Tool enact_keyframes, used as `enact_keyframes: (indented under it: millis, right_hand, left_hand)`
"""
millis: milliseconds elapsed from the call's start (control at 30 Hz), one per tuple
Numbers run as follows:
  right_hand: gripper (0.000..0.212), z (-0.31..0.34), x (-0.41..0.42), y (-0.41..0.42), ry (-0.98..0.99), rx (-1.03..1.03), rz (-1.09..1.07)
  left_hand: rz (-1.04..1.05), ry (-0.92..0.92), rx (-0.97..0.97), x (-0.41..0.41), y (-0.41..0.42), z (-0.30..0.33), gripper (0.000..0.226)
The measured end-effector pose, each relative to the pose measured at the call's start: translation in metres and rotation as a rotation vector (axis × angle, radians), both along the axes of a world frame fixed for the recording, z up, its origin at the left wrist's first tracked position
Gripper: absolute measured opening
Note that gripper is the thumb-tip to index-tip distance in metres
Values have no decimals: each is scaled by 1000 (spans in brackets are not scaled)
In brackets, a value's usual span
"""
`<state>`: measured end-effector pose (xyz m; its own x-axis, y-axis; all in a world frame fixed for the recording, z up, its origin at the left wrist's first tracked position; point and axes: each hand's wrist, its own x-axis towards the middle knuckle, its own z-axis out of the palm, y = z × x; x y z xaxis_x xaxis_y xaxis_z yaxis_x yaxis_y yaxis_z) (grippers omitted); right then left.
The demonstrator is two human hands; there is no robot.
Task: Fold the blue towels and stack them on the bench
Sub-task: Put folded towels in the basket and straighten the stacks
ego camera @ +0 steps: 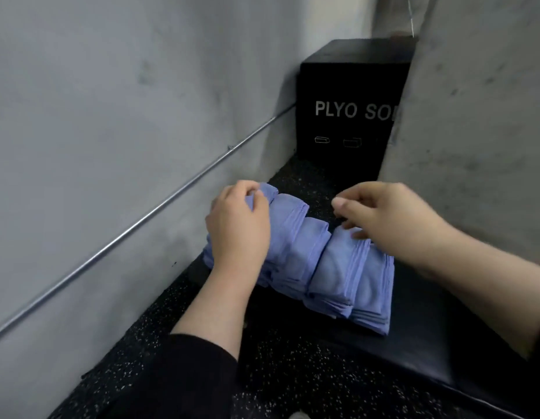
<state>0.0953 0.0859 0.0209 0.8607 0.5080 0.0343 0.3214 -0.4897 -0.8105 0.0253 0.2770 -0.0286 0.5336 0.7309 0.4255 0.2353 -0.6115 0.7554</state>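
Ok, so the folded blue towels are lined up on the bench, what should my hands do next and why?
Probably press the far towel down flat with the left hand. It bunches up in that hand's grip at the row's far end, while the nearer folded stacks lie flat on the bench. The right hand holds nothing.

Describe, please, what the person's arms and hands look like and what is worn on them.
Both hands are bare, no gloves or rings visible. The left hand extends from a black long sleeve pushed up the forearm. The right hand shows a bare forearm; something dark at the frame's right edge cannot be identified.
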Motion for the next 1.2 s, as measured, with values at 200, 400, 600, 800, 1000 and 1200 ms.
enact_keyframes:
  millis: [200,400,600,800,1000,1200]
  right_hand:
    - [58,-50,-2,81,254,-73,-36]
    - [49,-64,10,118,341,-122,-192]
    - [53,-81,11,133,384,3,-315]
    - [41,-75,1,133,418,216,-403]
    - [8,-35,-9,111,502,642,-320]
    - [33,9,-1,51,588,701,-255]
  left_hand:
    - [69,439,-43,-5,59,-38,45]
    - [32,529,-56,5,77,-57,35]
    - [-87,460,-249,14,82,-60,41]
    - [-76,362,-245,7,76,-38,27]
    - [-215,-79,-526,-6,57,3,28]
    - [-560,-227,-1048,-6,11,28,50]
